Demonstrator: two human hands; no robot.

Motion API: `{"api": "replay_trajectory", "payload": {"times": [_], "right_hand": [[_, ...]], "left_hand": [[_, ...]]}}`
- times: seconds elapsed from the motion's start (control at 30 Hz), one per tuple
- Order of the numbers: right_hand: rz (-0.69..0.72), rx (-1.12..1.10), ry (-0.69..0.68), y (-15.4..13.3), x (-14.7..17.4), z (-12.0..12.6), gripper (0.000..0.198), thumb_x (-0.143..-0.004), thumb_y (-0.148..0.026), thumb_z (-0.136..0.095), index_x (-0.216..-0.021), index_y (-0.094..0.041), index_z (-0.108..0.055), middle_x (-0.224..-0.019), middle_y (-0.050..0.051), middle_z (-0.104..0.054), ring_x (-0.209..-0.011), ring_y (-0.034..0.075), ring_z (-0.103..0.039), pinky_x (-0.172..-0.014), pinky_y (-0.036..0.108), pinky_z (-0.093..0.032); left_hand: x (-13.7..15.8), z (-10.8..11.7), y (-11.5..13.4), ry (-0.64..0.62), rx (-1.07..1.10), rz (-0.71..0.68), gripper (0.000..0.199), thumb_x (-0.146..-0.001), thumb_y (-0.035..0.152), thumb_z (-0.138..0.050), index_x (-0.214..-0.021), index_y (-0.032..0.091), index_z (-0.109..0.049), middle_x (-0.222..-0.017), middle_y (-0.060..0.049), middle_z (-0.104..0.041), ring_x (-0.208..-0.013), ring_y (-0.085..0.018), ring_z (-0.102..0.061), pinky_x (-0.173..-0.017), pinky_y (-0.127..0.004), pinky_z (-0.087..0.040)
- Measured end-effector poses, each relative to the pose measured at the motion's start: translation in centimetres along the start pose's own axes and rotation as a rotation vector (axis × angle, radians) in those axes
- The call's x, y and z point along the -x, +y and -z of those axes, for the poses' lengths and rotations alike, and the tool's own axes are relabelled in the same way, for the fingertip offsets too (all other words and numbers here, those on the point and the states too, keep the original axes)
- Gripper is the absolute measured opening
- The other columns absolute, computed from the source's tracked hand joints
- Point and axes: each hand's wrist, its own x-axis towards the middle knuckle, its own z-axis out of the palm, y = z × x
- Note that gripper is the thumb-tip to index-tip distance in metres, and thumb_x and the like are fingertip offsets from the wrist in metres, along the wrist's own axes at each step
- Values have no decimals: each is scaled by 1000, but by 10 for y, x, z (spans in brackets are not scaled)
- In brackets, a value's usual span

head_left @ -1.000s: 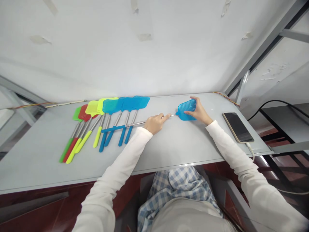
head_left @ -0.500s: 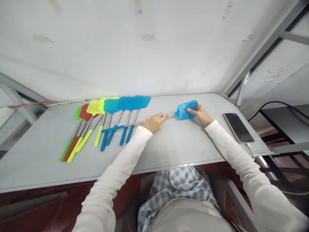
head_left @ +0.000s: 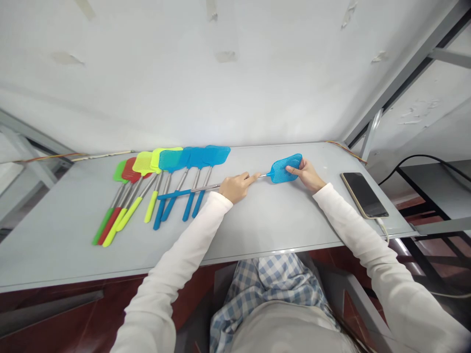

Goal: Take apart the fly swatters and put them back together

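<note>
A blue fly swatter [head_left: 282, 169] with a metal shaft is stretched sideways between my two hands above the table. My left hand [head_left: 235, 188] is closed around the shaft, its index finger pointing along it toward the head. With thumb and fingers, my right hand [head_left: 308, 173] pinches the far edge of the mesh head. The swatter's blue handle reaches left, over the handles of several other blue swatters [head_left: 215, 155]. Beside those lie yellow swatters [head_left: 143, 161], a red swatter [head_left: 128, 171] and a green swatter [head_left: 119, 170], heads overlapping toward the wall.
On the right of the grey table [head_left: 265, 235] lies a phone [head_left: 364, 194] with a white cable [head_left: 383, 228] plugged in. A white wall [head_left: 235, 98] stands along the back edge. Metal frame posts rise at both sides, and thin wires run near the rear corners.
The held swatter's handle end has shifted slightly to the right. Both hands keep nearly the same places and grips.
</note>
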Motion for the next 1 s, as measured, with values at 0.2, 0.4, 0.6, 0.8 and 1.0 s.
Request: {"api": "replay_trajectory", "payload": {"times": [0.2,0.4,0.6,0.8,1.0], "right_hand": [[1,-39,-1,1,0,1,42,-56,-37,-87,-87,-20,-64,-91,3,-73,-81,17,-68,-76,32,-57],[9,-21,8,0,1,-2,42,-56,-39,-87,-85,-20,-64,-89,2,-72,-79,17,-67,-77,33,-57],[2,21,21,-3,5,-10,45,-53,-44,-87,-84,-19,-64,-85,3,-72,-79,18,-67,-76,34,-56],[32,57,20,-10,9,-14,47,-49,-43,-88,-69,-20,-53,-66,-2,-62,-63,13,-58,-64,29,-52],[62,119,-1,-14,12,-16,48,-52,-46,-86,-66,-20,-48,-60,-6,-50,-58,9,-48,-57,24,-44]], "left_hand": [[1,3,2,5,-1,6,48,-95,22,-29,-137,33,-50,-95,-8,-64,-77,-18,-62,-56,-26,-39],[0,3,3,17,46,4,47,-95,22,-31,-136,34,-51,-94,-8,-64,-74,-18,-62,-59,-27,-42],[-1,4,8,-16,2,-1,49,-93,20,-32,-138,31,-50,-96,-9,-64,-76,-19,-63,-59,-28,-42],[-1,5,10,-32,-20,-13,51,-92,18,-34,-139,31,-47,-99,-9,-65,-75,-19,-64,-60,-28,-43],[-1,5,11,-11,8,-12,49,-92,19,-34,-137,31,-50,-98,-9,-65,-73,-19,-64,-59,-28,-44]]}}
